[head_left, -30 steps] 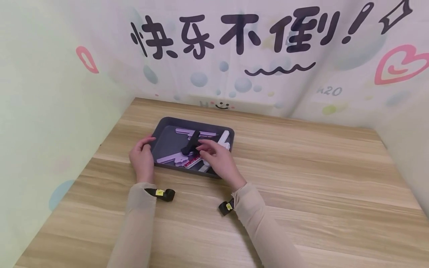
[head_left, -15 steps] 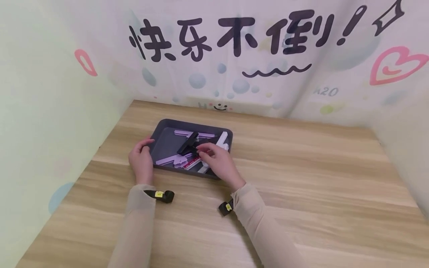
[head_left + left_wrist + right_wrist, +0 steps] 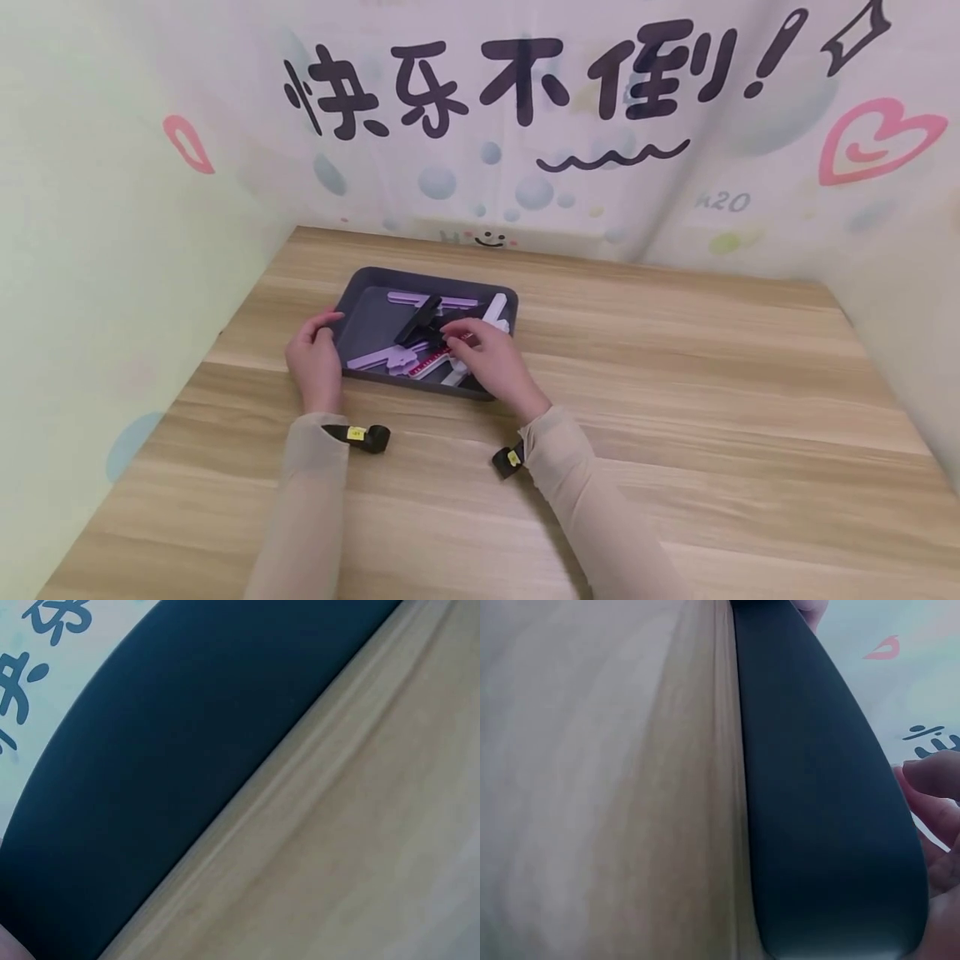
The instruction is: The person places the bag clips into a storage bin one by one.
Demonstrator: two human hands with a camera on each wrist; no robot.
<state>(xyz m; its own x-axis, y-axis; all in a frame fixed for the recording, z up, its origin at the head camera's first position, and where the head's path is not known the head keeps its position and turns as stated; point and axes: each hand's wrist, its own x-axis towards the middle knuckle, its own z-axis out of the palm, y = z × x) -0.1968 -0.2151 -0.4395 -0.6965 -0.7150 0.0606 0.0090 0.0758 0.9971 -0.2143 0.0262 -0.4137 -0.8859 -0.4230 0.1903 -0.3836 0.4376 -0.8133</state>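
A dark grey tray [image 3: 367, 312] lies on the table in the head view, with several long-barred clips in it. My left hand [image 3: 315, 362] holds the tray's left side, its fingertips at the rim. Over the tray's right half, my right hand [image 3: 491, 358] pinches a black clip [image 3: 420, 321] by its handle end. Around it lie a purple clip [image 3: 405, 297] at the back, another purple clip [image 3: 375, 356] in front, a red-and-white clip [image 3: 429, 364] and a white clip [image 3: 496, 307]. My right hand partly covers the clips under it. The right wrist view shows fingers [image 3: 934, 776] above the tray wall.
The wooden table [image 3: 712, 417] extends to the right and front of the tray. A printed curtain [image 3: 600, 208] stands behind it, and a pale wall [image 3: 150, 292] rises along the left side. Both wrists wear black camera straps.
The black clip has turned and shifted slightly left and down within the tray, moved by my right hand. My left hand has stayed at the tray's side. The head view has shifted slightly.
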